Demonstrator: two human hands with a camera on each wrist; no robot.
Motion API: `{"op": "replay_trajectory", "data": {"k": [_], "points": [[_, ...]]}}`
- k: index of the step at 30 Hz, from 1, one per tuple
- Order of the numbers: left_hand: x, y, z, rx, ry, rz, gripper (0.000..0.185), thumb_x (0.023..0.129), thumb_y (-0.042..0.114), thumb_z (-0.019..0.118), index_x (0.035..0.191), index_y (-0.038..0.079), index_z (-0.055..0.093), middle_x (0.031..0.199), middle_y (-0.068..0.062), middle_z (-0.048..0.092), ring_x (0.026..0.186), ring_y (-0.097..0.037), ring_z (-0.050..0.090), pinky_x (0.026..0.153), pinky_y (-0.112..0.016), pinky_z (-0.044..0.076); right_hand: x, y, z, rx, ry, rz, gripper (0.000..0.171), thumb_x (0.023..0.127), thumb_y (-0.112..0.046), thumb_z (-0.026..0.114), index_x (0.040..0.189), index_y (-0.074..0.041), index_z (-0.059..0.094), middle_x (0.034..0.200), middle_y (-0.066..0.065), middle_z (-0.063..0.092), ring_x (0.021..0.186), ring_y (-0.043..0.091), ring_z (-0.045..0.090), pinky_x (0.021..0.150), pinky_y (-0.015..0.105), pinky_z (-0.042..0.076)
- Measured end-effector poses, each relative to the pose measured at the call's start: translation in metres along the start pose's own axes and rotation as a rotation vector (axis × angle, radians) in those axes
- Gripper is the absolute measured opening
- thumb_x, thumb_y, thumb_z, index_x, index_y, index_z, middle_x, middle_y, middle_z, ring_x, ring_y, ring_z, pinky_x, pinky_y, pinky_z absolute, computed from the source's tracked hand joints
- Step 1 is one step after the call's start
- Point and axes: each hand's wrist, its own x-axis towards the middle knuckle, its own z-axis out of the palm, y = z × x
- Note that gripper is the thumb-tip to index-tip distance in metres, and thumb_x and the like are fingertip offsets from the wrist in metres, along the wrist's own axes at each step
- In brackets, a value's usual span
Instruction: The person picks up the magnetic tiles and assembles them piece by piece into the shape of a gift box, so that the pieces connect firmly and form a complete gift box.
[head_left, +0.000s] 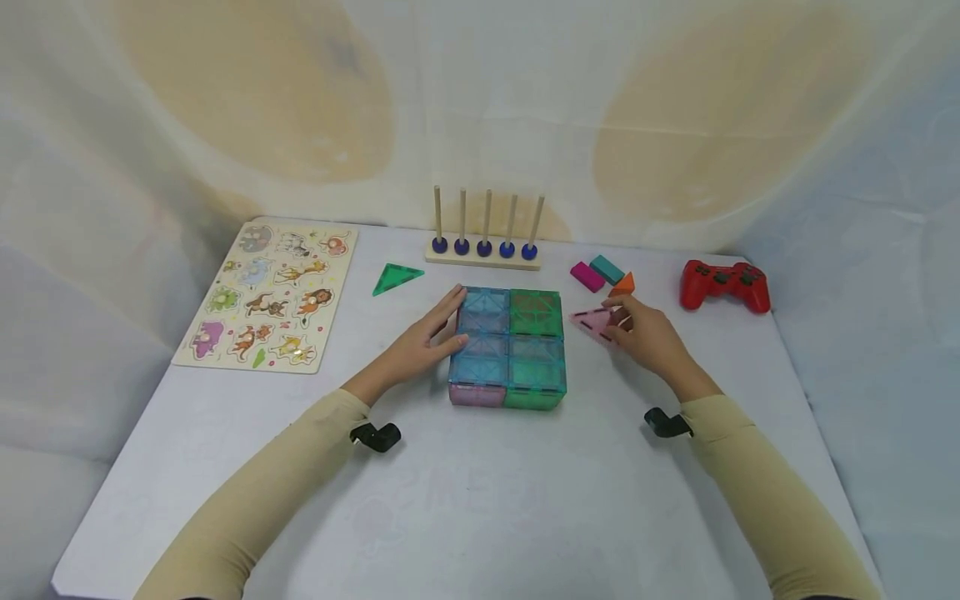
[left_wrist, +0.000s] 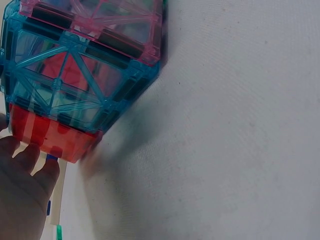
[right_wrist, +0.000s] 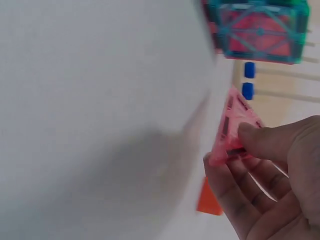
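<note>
A low box of translucent magnetic tiles [head_left: 507, 350] stands mid-table, with blue, green and teal squares on top and pink and green sides. My left hand [head_left: 420, 346] rests against its left side, thumb and fingers spread; in the left wrist view its fingertips touch a red tile [left_wrist: 52, 135]. To the right of the box, my right hand [head_left: 645, 333] pinches a pink triangular magnetic tile [head_left: 592, 321] between thumb and fingers. In the right wrist view that pink triangle [right_wrist: 232, 132] stands apart from the box. The box's far side is hidden.
Behind the box stands a wooden peg stand [head_left: 483, 254] with blue beads. A green triangular tile [head_left: 396, 278] lies left of it. Magenta [head_left: 587, 277], teal [head_left: 607, 269] and orange blocks [head_left: 623, 285] lie right. An animal puzzle board [head_left: 270, 296] is far left, a red game controller [head_left: 724, 286] far right.
</note>
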Motion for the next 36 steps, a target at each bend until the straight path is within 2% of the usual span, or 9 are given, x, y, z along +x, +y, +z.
{"op": "replay_trajectory", "data": {"k": [7, 11, 16, 20, 24, 31, 36], "points": [[0.001, -0.001, 0.001, -0.016, -0.011, 0.000, 0.077, 0.106, 0.030, 0.055, 0.165, 0.022, 0.007, 0.171, 0.007, -0.002, 0.156, -0.013, 0.004, 0.123, -0.042, 0.022, -0.017, -0.016, -0.020, 0.007, 0.174, -0.167, 0.039, 0.098, -0.012, 0.070, 0.134, -0.008, 0.057, 0.109, 0.016, 0.068, 0.100, 0.035, 0.067, 0.080, 0.051, 0.059], [0.001, -0.001, 0.000, -0.018, -0.014, 0.000, 0.077, 0.106, 0.030, 0.055, 0.165, 0.023, 0.006, 0.170, 0.010, -0.004, 0.156, -0.012, 0.003, 0.123, -0.041, 0.022, -0.022, -0.032, -0.025, 0.009, 0.229, -0.249, 0.039, 0.096, -0.014, 0.072, 0.133, -0.010, 0.060, 0.105, 0.014, 0.070, 0.094, 0.032, 0.069, 0.082, 0.052, 0.059], [0.001, -0.002, 0.001, 0.009, -0.010, 0.009, 0.078, 0.106, 0.032, 0.054, 0.165, 0.021, 0.005, 0.171, 0.003, -0.003, 0.156, -0.014, 0.002, 0.123, -0.043, 0.020, -0.026, -0.056, -0.022, 0.022, 0.176, -0.317, 0.039, 0.096, -0.013, 0.072, 0.134, -0.013, 0.061, 0.105, 0.011, 0.072, 0.093, 0.027, 0.068, 0.084, 0.049, 0.059], [0.001, -0.003, 0.002, 0.038, -0.004, 0.005, 0.078, 0.105, 0.035, 0.054, 0.165, 0.022, 0.005, 0.172, -0.002, -0.002, 0.156, -0.014, 0.002, 0.124, -0.044, 0.018, -0.028, -0.073, -0.014, -0.017, 0.112, -0.375, 0.040, 0.095, -0.009, 0.072, 0.133, -0.013, 0.061, 0.105, 0.008, 0.071, 0.091, 0.025, 0.068, 0.079, 0.045, 0.060], [0.000, -0.003, 0.002, 0.052, -0.004, 0.007, 0.079, 0.105, 0.036, 0.054, 0.165, 0.021, 0.005, 0.172, -0.004, -0.002, 0.156, -0.014, 0.001, 0.125, -0.045, 0.016, -0.028, -0.084, -0.004, -0.063, 0.077, -0.433, 0.041, 0.093, -0.008, 0.074, 0.132, -0.013, 0.063, 0.104, 0.005, 0.069, 0.093, 0.022, 0.066, 0.080, 0.042, 0.060], [0.000, -0.002, 0.002, 0.056, -0.005, 0.001, 0.079, 0.105, 0.037, 0.053, 0.165, 0.022, 0.005, 0.171, 0.000, -0.002, 0.156, -0.013, 0.001, 0.125, -0.045, 0.015, -0.024, -0.091, 0.009, -0.124, 0.066, -0.507, 0.036, 0.094, -0.008, 0.074, 0.128, -0.013, 0.065, 0.102, 0.002, 0.068, 0.095, 0.018, 0.064, 0.083, 0.040, 0.060], [-0.001, -0.001, 0.001, 0.058, -0.006, -0.003, 0.078, 0.106, 0.036, 0.053, 0.165, 0.022, 0.005, 0.171, 0.003, -0.002, 0.155, -0.012, 0.001, 0.125, -0.043, 0.015, -0.024, -0.092, 0.010, -0.112, 0.079, -0.530, 0.032, 0.093, -0.009, 0.075, 0.124, -0.014, 0.068, 0.099, 0.000, 0.068, 0.093, 0.017, 0.065, 0.082, 0.038, 0.059]]}}
